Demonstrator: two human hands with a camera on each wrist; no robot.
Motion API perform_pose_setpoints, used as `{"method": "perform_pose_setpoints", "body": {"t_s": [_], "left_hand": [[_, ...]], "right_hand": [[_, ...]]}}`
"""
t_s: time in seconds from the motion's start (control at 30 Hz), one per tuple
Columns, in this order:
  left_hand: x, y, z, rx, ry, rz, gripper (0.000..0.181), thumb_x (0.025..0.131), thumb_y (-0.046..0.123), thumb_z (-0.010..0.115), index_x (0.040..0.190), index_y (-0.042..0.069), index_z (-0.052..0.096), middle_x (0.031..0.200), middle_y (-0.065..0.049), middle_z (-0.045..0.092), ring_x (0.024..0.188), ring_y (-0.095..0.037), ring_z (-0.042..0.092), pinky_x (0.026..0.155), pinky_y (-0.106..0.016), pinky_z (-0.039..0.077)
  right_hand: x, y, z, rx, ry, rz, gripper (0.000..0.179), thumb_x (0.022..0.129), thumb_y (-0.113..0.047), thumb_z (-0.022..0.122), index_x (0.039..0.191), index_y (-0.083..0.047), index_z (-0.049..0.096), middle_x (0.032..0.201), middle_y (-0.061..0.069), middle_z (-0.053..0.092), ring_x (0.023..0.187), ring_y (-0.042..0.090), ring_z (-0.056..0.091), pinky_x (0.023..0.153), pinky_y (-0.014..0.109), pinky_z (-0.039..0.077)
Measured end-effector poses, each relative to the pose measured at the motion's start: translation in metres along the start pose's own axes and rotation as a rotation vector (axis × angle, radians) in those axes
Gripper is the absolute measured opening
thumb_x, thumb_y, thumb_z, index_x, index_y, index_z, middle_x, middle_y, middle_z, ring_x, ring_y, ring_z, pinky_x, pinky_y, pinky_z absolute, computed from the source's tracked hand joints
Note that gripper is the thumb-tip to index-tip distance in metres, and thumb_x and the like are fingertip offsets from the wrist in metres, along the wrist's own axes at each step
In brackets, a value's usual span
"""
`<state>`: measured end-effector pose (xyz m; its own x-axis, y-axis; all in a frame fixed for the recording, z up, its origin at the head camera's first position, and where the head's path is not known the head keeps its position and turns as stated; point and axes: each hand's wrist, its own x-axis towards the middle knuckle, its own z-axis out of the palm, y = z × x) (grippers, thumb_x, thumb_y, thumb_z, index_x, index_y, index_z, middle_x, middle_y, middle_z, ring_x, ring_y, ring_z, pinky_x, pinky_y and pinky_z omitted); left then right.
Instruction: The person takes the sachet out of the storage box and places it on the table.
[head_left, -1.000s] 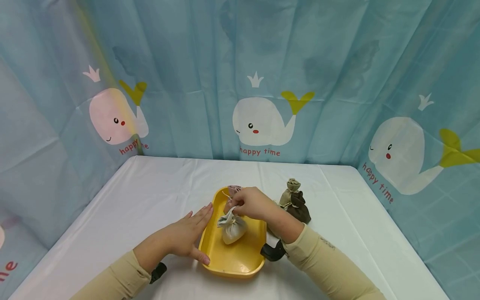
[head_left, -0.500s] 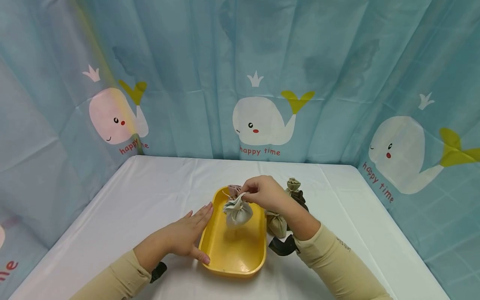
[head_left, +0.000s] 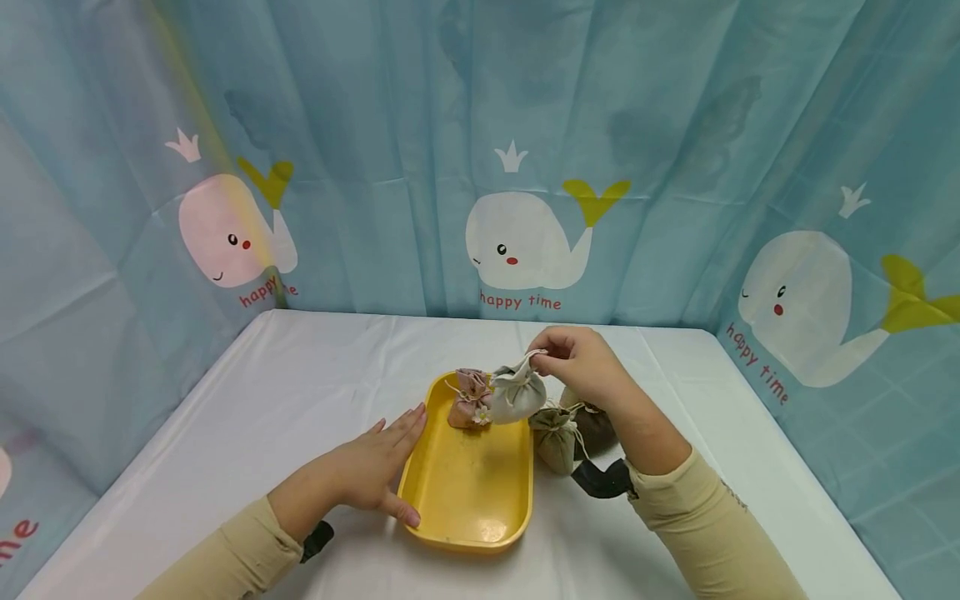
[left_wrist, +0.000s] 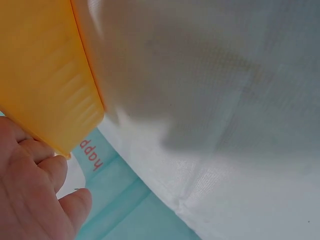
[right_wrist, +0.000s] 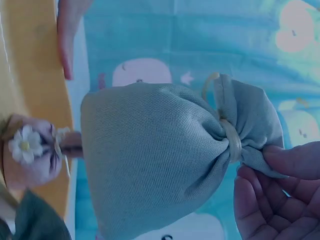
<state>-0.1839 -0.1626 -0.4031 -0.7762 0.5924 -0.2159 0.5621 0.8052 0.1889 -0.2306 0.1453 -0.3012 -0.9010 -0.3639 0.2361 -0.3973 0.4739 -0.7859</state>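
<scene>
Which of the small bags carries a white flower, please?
The pink bag in the yellow tray; no flower shows on the others.

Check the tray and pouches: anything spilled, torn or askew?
Nothing stands out: no spill or tear shows. The pale pouch is tied at its neck; the pink pouch sits inside the tray. The dark brown pouch is partly hidden.

Holding up a plump, pale-grey pouch (head_left: 517, 398), tied and tilted, near the far right corner of a yellow tray (head_left: 465, 492).
</scene>
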Motion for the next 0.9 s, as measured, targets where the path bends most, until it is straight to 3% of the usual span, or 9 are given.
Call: {"method": "perform_pose_setpoints", "body": {"t_s": [0.2, 0.43, 0.9], "left_hand": [[0.0, 0.002, -0.002, 0.024, -0.004, -0.012, 0.129, 0.056, 0.082, 0.054, 0.147, 0.006, 0.003, 0.154, -0.008, -0.002, 0.14, -0.022, 0.003, 0.109, -0.051, 0.012], [0.001, 0.001, -0.001, 0.056, 0.004, -0.026, 0.131, 0.054, 0.084, 0.052, 0.147, 0.006, 0.004, 0.154, -0.006, -0.002, 0.14, -0.022, 0.002, 0.109, -0.052, 0.011], [0.004, 0.008, -0.005, 0.055, 0.002, -0.019, 0.129, 0.055, 0.084, 0.051, 0.147, 0.004, 0.008, 0.153, -0.009, 0.0, 0.14, -0.024, 0.002, 0.109, -0.051, 0.01]], "right_hand": [[-0.01, 0.014, -0.023, 0.001, 0.035, 0.057, 0.008, 0.083, -0.013, 0.067, 0.087, -0.006, 0.068, 0.078, 0.006, 0.065, 0.072, 0.018, 0.057, 0.063, 0.03, 0.05], [-0.026, 0.029, -0.046, 0.015, 0.053, 0.096, 0.013, 0.085, -0.013, 0.065, 0.091, -0.002, 0.067, 0.079, 0.01, 0.066, 0.071, 0.019, 0.062, 0.067, 0.031, 0.053], [-0.056, 0.051, -0.073, -0.016, 0.036, 0.172, 0.017, 0.085, -0.011, 0.064, 0.092, 0.005, 0.065, 0.078, 0.011, 0.066, 0.07, 0.017, 0.063, 0.069, 0.033, 0.053]]}}
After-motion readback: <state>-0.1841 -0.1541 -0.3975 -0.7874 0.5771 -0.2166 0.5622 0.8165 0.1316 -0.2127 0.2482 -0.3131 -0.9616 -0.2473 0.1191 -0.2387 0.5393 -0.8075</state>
